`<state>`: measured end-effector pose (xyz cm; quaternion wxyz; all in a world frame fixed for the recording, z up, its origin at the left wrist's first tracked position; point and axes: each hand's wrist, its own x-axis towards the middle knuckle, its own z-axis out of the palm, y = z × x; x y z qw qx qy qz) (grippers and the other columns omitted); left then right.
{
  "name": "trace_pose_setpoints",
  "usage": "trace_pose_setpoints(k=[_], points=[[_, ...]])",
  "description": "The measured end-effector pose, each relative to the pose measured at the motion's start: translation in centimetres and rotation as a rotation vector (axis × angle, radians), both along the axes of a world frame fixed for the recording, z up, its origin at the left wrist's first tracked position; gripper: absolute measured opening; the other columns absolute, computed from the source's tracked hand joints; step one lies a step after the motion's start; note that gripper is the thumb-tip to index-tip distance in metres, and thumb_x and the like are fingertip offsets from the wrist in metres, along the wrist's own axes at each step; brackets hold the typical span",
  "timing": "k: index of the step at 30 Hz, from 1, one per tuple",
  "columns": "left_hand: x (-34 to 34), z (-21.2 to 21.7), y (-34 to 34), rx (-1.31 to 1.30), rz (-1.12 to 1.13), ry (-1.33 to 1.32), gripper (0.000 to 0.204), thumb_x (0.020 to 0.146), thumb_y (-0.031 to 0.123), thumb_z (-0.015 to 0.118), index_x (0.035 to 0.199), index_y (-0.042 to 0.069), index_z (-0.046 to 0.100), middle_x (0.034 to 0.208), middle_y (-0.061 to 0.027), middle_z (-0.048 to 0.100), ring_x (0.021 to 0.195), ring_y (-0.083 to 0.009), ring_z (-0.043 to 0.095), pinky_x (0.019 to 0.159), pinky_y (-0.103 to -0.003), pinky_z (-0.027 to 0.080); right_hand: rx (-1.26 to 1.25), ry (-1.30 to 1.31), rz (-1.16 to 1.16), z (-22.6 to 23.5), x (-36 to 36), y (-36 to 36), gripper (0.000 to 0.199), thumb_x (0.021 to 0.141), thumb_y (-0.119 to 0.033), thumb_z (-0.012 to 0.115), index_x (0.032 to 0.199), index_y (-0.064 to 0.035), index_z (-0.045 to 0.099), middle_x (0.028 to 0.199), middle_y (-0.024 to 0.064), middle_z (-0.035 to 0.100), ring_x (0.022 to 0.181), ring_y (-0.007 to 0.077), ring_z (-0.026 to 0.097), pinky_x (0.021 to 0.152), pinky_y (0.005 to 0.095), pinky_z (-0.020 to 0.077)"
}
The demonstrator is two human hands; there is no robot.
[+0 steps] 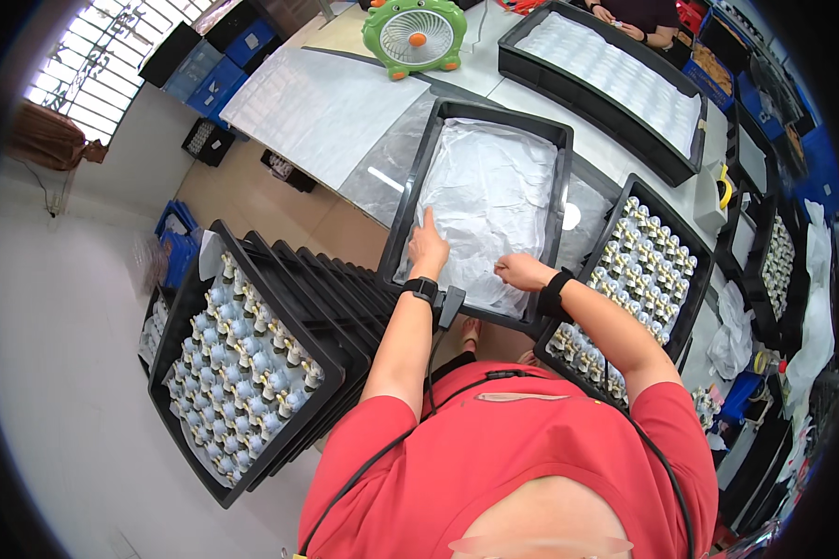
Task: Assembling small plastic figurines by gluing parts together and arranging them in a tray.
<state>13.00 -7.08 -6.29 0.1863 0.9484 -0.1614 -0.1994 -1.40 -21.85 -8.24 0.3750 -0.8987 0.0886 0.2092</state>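
A black tray (566, 172) in front of me is lined with a crinkled white sheet (489, 177). Over the sheet's left side is my left hand (427, 247), its index finger stretched out along the lining. My right hand (524, 271) is over the near right part of the same sheet, fingers curled together; whether they pinch anything is hidden. To the right, another black tray (685, 326) holds rows of small white-topped pieces (645, 265) with yellowish and dark parts.
At my left stands a stack of black trays (331, 307), the top one filled with similar pale pieces (242, 368). A green fan (416, 39) and a long tray (606, 140) with a white liner sit farther back on the table (294, 107). Another person's hand (631, 31) shows at the far side.
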Motion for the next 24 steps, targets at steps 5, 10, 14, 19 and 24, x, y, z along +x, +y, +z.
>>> trace_pose_setpoints(k=[5, 10, 14, 19, 24], points=[[0.4, -0.8, -0.1, -0.229, 0.159, 0.013, 0.072, 0.071, 0.008, 0.058, 0.136, 0.012, 0.025, 0.107, -0.0283, 0.055, 0.102, -0.0401, 0.053, 0.086, -0.043, 0.043, 0.026, -0.214, -0.317, 0.3, 1.1, 0.2, 0.034, 0.08, -0.026, 0.056, 0.101, 0.0018, 0.058, 0.085, 0.0224, 0.063, 0.085, 0.0348, 0.06, 0.075, 0.0372, 0.0465], [0.4, -1.8, 0.0, -0.485, 0.302, -0.192, 0.059, 0.069, 0.005, 0.06, 0.125, 0.002, 0.042, 0.111, -0.0258, 0.055, 0.101, -0.0335, 0.056, 0.085, -0.036, 0.043, -0.219, -0.206, -0.383, 0.3, 2.5, -1.3, 0.056, 0.065, -0.033, 0.072, 0.103, 0.0048, 0.055, 0.092, 0.025, 0.061, 0.089, 0.0351, 0.059, 0.077, 0.0384, 0.0476], [0.1, -1.1, 0.1, -1.077, 0.337, -0.043, 0.044, 0.074, -0.003, 0.052, 0.117, -0.002, 0.05, 0.108, -0.0146, 0.057, 0.092, -0.0164, 0.056, 0.081, -0.026, 0.043, -0.337, 0.046, -0.253, 1.1, 3.5, -1.6, 0.044, 0.064, -0.024, 0.071, 0.099, 0.001, 0.059, 0.097, 0.0219, 0.061, 0.091, 0.0332, 0.06, 0.077, 0.0405, 0.0488], [0.0, 1.8, 0.3, -1.336, 0.45, 0.012, 0.035, 0.077, -0.007, 0.047, 0.111, -0.003, 0.052, 0.104, -0.0076, 0.056, 0.089, -0.0122, 0.053, 0.08, -0.024, 0.042, -0.434, 0.07, -0.302, -0.8, 4.6, -1.7, 0.018, 0.072, -0.011, 0.056, 0.085, -0.0059, 0.067, 0.088, 0.0188, 0.064, 0.088, 0.0305, 0.062, 0.076, 0.0402, 0.049], [-0.1, 1.6, 0.8, -1.24, 0.515, 0.413, 0.036, 0.078, 0.0, 0.053, 0.114, -0.002, 0.051, 0.102, -0.0089, 0.055, 0.094, -0.0151, 0.051, 0.082, -0.027, 0.042, -0.026, -0.611, -0.368, 4.1, 4.7, 1.5, 0.022, 0.07, -0.015, 0.058, 0.091, -0.0095, 0.063, 0.09, 0.0153, 0.059, 0.084, 0.0347, 0.057, 0.075, 0.0396, 0.046]])
